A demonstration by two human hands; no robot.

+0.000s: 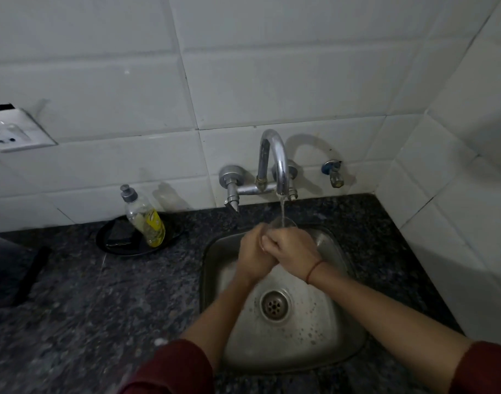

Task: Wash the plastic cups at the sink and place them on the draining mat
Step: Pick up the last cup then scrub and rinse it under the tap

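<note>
Sink (340, 322): nearest to me, set in the dark counter (107, 302), wet, with the drain in its middle.
Dark mat (7, 268): at the left edge of the counter, well apart from the sink. I take it for the draining mat, though it is dim.
Left grip (253, 250): over the far half of the sink, fingers curled in against the cup's left side.
Right grip (293, 245): touching the left one, fingers wrapped round the cup from the right.
Cup (290, 223): clear plastic, held between both grips. Only its rim shows, just beyond the knuckles.
Cup axis: as far as I can tell it runs up and away from me, mouth towards the stream.
Water (282, 207): falling from the tap (280, 163) into the cup's mouth.
What the move turns on: the mat lies left of the grips, so I judge the left grip nearer for setting the cup down.
</note>
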